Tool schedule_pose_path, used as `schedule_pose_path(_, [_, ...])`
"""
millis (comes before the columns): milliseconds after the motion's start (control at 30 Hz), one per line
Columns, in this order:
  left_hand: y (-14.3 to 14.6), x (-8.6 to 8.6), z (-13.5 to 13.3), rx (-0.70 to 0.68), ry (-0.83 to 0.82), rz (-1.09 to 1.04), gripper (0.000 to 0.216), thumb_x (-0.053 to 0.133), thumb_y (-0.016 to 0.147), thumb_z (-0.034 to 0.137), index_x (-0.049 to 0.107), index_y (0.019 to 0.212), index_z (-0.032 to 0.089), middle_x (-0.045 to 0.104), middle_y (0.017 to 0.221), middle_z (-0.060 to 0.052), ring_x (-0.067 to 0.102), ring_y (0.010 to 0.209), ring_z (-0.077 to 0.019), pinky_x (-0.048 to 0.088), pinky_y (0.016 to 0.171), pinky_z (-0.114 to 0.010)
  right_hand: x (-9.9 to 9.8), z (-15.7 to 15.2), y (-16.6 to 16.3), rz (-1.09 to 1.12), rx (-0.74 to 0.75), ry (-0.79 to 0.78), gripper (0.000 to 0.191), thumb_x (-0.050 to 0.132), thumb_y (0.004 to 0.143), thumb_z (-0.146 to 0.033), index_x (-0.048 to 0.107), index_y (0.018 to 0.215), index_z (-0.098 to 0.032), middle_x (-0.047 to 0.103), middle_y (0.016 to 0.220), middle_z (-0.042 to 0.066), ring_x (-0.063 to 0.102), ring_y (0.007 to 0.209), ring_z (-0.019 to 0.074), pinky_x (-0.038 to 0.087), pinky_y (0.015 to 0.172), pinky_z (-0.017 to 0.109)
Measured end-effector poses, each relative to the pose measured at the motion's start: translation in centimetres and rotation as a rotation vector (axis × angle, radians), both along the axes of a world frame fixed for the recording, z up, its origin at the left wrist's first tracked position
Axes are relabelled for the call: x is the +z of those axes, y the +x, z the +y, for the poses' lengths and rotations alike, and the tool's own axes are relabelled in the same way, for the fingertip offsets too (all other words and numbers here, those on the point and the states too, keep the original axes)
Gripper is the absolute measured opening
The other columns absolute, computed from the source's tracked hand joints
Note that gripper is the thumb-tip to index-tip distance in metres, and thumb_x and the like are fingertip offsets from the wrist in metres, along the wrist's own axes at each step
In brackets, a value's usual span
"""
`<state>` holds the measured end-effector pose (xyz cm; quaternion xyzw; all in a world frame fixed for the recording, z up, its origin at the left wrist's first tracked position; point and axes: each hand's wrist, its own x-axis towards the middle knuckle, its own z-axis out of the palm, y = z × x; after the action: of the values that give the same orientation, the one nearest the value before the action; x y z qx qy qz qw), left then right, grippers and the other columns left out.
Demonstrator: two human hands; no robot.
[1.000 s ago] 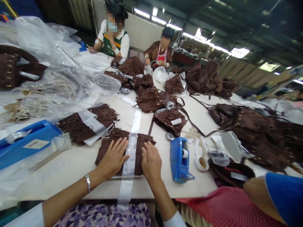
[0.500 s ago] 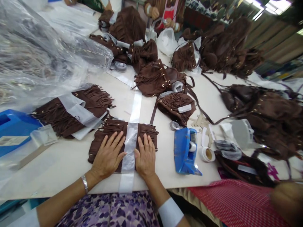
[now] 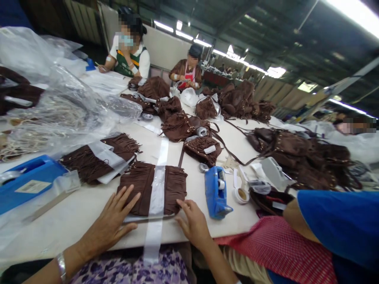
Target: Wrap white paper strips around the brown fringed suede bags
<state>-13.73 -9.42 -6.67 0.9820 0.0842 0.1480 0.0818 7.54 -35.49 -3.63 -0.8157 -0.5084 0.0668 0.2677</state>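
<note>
A brown fringed suede piece (image 3: 139,185) lies flat on the white table (image 3: 74,213) in front of me, with a long clear plastic strip (image 3: 156,197) running across its middle and hanging over the table edge. My left hand (image 3: 111,223) rests flat, fingers spread, at the piece's lower left corner. My right hand (image 3: 192,223) lies at its lower right corner, fingertips touching the bottom edge. Neither hand holds anything.
A blue tape dispenser (image 3: 216,193) stands right of the piece, with a tape roll (image 3: 241,195) beside it. Another fringed piece (image 3: 97,157) lies to the left near a blue box (image 3: 28,183) and plastic bags (image 3: 59,106). Brown fringed bags (image 3: 296,154) pile further back. A person in blue and red (image 3: 325,232) sits at my right; two people work at the far end.
Both hands have slid back from the middle of the fringed piece to its lower corners. The camera has tilted up again, showing the far end of the table.
</note>
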Motion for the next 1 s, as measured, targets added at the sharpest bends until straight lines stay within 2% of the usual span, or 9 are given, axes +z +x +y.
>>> schedule_pose_path(100, [0.2,-1.4,-0.2,0.019,-0.011,0.021,0.07,0.052,0.094,0.045,0.022,0.155,0.026,0.018,0.164,-0.009,0.014,0.149,-0.0367,0.03,0.115,-0.057,-1.1,0.5,-1.4,-0.05,-0.031,-0.08,0.072,0.069,0.085,-0.024,0.035,0.148,-0.028,0.057,0.119,0.01,0.056,0.108,0.0263,0.052,0.091,0.043])
schedule_pose_path(267, [0.3,-1.9,0.6,-0.025,0.028,0.035,0.07,0.053,0.093,0.046,0.024,0.154,0.029,0.03,0.16,-0.007,0.019,0.148,-0.0374,0.035,0.111,-0.059,-1.6,0.9,-0.2,-0.054,-0.081,-0.116,0.075,0.06,0.087,-0.017,0.023,0.152,-0.023,0.061,0.111,0.009,0.057,0.104,0.024,0.052,0.089,0.038])
schedule_pose_path(333, [0.4,-1.2,0.8,-0.044,0.069,0.041,0.073,0.055,0.09,0.052,0.025,0.154,0.029,0.035,0.158,-0.008,0.025,0.146,-0.0384,0.032,0.111,-0.063,-1.3,1.2,0.5,-0.065,-0.06,-0.16,0.08,0.063,0.086,-0.025,0.019,0.153,-0.018,0.062,0.113,0.01,0.058,0.104,0.0248,0.052,0.089,0.038])
schedule_pose_path(400, [1.0,0.1,0.7,-0.069,0.099,0.015,0.078,0.057,0.087,0.057,0.027,0.153,0.027,0.039,0.156,-0.009,0.029,0.145,-0.0376,0.026,0.114,-0.064,-0.7,1.7,1.2,-0.075,-0.045,-0.23,0.075,0.062,0.086,-0.029,0.026,0.15,-0.016,0.064,0.114,0.01,0.06,0.104,0.0239,0.051,0.089,0.036])
schedule_pose_path(600, [7.0,4.3,-2.7,-0.226,0.09,-0.041,0.061,0.054,0.092,0.047,0.04,0.145,0.019,0.047,0.149,-0.011,0.033,0.144,-0.0287,0.025,0.119,-0.052,2.0,2.7,3.9,-0.149,0.012,-0.384,0.027,0.048,0.091,-0.018,0.055,0.117,-0.02,0.071,0.102,0.006,0.068,0.093,0.0207,0.05,0.079,0.03])
schedule_pose_path(733, [12.1,4.4,-5.4,-0.219,0.043,0.024,0.053,0.055,0.089,0.054,0.058,0.125,0.015,0.056,0.138,-0.015,0.036,0.141,-0.0342,0.027,0.116,-0.058,3.8,3.8,5.9,-0.17,0.09,-0.387,0.018,0.048,0.089,-0.017,0.06,0.102,-0.018,0.073,0.091,0.009,0.069,0.082,0.0235,0.05,0.072,0.032])
schedule_pose_path(833, [14.8,3.4,-6.7,-0.153,0.013,0.096,0.062,0.063,0.079,0.06,0.061,0.118,0.012,0.055,0.137,-0.019,0.032,0.141,-0.0421,0.025,0.113,-0.066,4.8,5.8,6.8,-0.163,0.129,-0.362,0.019,0.049,0.089,-0.017,0.06,0.104,-0.017,0.073,0.092,0.009,0.069,0.084,0.0232,0.05,0.074,0.032])
schedule_pose_path(933, [16.1,2.4,-7.2,-0.053,-0.032,0.094,0.071,0.064,0.079,0.06,0.056,0.127,0.008,0.053,0.138,-0.022,0.033,0.14,-0.0434,0.026,0.112,-0.067,5.3,7.8,7.6,-0.099,0.166,-0.223,0.021,0.051,0.09,-0.018,0.061,0.108,-0.02,0.072,0.101,0.007,0.068,0.093,0.0208,0.05,0.08,0.031])
schedule_pose_path(1000, [16.4,2.0,-7.1,0.008,-0.081,0.078,0.064,0.06,0.083,0.056,0.056,0.126,0.009,0.053,0.137,-0.021,0.037,0.138,-0.0414,0.028,0.112,-0.065,5.1,7.9,8.3,-0.018,0.135,-0.055,0.027,0.05,0.092,-0.018,0.058,0.117,-0.023,0.069,0.113,0.003,0.064,0.104,0.0166,0.049,0.088,0.027])
